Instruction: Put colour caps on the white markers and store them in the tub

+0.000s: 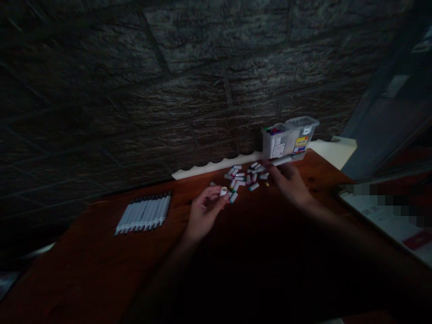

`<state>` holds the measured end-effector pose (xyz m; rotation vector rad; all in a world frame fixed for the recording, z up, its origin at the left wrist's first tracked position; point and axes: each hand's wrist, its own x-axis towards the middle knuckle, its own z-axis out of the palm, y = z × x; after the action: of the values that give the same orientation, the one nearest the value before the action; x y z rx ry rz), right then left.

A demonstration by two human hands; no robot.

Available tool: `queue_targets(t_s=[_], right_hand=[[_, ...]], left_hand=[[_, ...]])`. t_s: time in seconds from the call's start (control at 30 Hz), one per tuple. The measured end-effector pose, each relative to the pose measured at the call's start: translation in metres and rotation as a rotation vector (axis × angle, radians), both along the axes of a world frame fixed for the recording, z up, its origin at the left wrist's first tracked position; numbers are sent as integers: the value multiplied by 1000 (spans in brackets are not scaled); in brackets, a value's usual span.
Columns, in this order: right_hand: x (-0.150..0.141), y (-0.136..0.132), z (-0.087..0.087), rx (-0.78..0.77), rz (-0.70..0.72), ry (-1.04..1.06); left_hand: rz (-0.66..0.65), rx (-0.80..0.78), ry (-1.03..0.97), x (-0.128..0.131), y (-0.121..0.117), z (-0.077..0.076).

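My left hand (204,211) pinches a small white marker cap (223,191) between thumb and fingers, its open end facing up. My right hand (289,182) is closed around a white marker (282,160), in front of the clear plastic bins. Between my hands lies a loose pile of white marker caps (240,178) with coloured ends, some near my left fingertips. Over on the left, several white markers (143,213) lie side by side in a neat row.
Two clear plastic bins (290,138) stand against the stone wall (195,90); the left one holds colourful pieces. A pale wavy-edged strip (216,166) runs along the back of the wooden table (91,256). A white box-like object (384,220) sits at the right. The light is dim.
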<state>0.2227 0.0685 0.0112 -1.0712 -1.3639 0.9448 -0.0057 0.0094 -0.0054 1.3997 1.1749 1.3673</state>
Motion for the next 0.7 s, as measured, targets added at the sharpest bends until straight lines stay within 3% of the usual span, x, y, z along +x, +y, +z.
queue_targets(t_s=[0.07, 0.23, 0.3, 0.4, 0.53, 0.7], right_hand=[[8, 4, 1, 3, 5, -68], [15, -3, -2, 111, 462, -488], [10, -11, -8, 147, 520, -675], [1, -20, -17, 202, 504, -802], [-1, -19, -23, 256, 399, -785], [-2, 10, -6, 223, 229, -941]], left_hand=[[8, 3, -15, 0, 0, 1], [39, 16, -30, -1, 1, -1], [56, 18, -22, -2, 2, -1], [71, 24, -11, -3, 2, -1], [51, 25, -16, -2, 2, -1], [74, 54, 8, 0, 1, -3]])
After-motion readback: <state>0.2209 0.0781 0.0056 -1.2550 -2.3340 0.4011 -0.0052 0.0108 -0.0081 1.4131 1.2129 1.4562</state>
